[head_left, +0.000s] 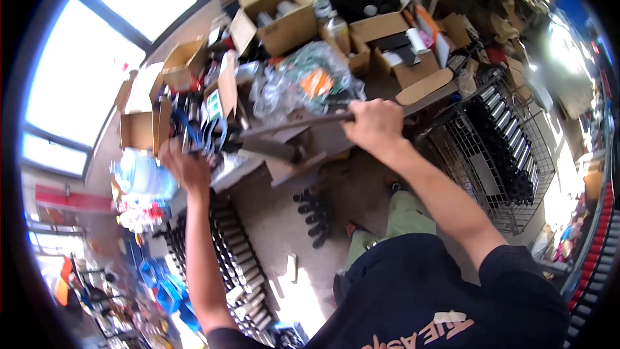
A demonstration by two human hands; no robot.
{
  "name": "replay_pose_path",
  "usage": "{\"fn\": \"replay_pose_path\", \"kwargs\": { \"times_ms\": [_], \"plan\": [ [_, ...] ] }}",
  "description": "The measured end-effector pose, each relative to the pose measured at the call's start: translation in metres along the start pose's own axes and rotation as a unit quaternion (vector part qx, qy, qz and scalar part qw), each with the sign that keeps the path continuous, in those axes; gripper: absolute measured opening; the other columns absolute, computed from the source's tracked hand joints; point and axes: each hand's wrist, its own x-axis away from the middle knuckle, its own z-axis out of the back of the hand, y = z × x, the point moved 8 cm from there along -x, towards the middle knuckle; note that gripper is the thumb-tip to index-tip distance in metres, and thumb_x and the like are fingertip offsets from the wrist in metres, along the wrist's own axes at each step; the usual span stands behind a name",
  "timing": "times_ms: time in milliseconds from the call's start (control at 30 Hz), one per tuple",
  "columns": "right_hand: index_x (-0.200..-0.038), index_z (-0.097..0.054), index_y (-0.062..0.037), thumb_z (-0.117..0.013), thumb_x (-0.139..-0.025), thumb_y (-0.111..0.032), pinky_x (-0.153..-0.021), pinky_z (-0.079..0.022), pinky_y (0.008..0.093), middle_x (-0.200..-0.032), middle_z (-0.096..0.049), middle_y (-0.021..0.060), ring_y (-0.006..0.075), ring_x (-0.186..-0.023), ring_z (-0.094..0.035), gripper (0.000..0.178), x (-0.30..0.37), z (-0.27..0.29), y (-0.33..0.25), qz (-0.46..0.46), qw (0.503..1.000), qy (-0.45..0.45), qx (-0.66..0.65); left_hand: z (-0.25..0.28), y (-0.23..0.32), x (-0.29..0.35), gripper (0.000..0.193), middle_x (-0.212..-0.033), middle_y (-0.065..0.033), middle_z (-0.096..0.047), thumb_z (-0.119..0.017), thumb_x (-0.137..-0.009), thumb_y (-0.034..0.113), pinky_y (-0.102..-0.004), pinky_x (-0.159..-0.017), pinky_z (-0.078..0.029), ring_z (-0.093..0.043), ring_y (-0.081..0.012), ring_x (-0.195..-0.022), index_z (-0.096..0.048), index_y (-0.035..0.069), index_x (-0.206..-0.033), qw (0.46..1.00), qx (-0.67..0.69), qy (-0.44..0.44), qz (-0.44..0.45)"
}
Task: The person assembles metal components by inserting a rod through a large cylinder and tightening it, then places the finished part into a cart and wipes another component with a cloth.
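My right hand is closed round the end of a long dark bar, which runs left across the bench's front edge. The far end of this bar meets a dark clamp-like fitting, too blurred to make out. Just below the bar, a grey cylindrical part sticks out to the right from the same fitting. My left hand is at the left of the fitting with its fingers curled; what they hold is hidden.
On the bench lie a clear plastic bag, an open cardboard box and bottles. Stacked cylindrical parts stand on the floor at left, dark parts ahead. A wire cage of rods is at right.
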Motion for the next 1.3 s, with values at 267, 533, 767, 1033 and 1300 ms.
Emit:
{"fn": "replay_pose_path", "kwargs": {
  "times_ms": [267,533,767,1033,1300],
  "plan": [
    [-0.067,-0.068,-0.0130,-0.075,-0.064,-0.020,-0.068,-0.048,0.0403,-0.062,-0.064,0.0077,0.0281,-0.066,-0.065,0.010,-0.067,0.041,0.017,0.082,0.990,0.071,-0.092,-0.117,0.112,0.061,0.044,-0.112,-0.0148,-0.065,-0.067,-0.081,0.023,-0.0463,-0.101,-0.040,-0.060,-0.0343,-0.109,-0.065,0.003,-0.120,0.761,-0.305,-0.505,-0.271],
    [-0.066,-0.065,-0.0132,-0.079,-0.075,-0.034,-0.059,-0.048,0.0472,-0.064,-0.064,0.0113,0.0357,-0.066,-0.063,0.027,-0.083,-0.011,0.279,-0.042,0.995,0.065,-0.061,-0.168,0.086,0.021,0.084,-0.118,-0.0058,-0.073,-0.095,-0.045,0.057,-0.0355,-0.093,-0.054,-0.069,-0.0238,-0.112,-0.076,0.010,-0.113,0.442,-0.314,-0.838,-0.052],
    [-0.066,-0.066,-0.0069,-0.069,-0.086,-0.046,-0.056,-0.048,0.0521,-0.064,-0.063,0.0207,0.0439,-0.065,-0.064,0.044,0.130,-0.117,0.420,-0.201,0.965,-0.161,-0.050,0.009,0.120,0.042,0.069,-0.095,-0.0136,-0.074,-0.094,-0.052,0.053,-0.0436,-0.079,-0.055,-0.071,-0.0324,-0.088,-0.068,0.005,-0.094,0.705,-0.261,-0.581,0.312],
    [-0.089,-0.076,-0.0101,-0.066,-0.087,-0.051,-0.073,-0.053,0.0512,-0.083,-0.071,0.0205,0.0422,-0.084,-0.069,0.042,0.142,-0.190,0.416,-0.251,0.917,-0.310,-0.023,-0.007,0.260,0.108,0.087,-0.079,-0.0145,-0.065,-0.034,-0.090,0.082,-0.0408,-0.057,-0.059,-0.069,-0.0296,-0.064,-0.056,0.000,-0.107,0.371,0.493,-0.061,0.785],
    [-0.071,-0.051,-0.0157,-0.065,-0.093,-0.038,-0.041,-0.026,0.0286,-0.055,-0.041,-0.0054,0.0092,-0.042,-0.035,0.035,0.101,-0.349,0.311,-0.373,0.765,-0.369,-0.374,-0.039,0.297,0.084,0.093,-0.084,-0.0150,-0.063,-0.024,-0.089,0.086,-0.0421,-0.063,-0.057,-0.066,-0.0302,-0.070,-0.057,0.001,-0.107,0.139,0.734,0.029,0.665]
  ]
}}
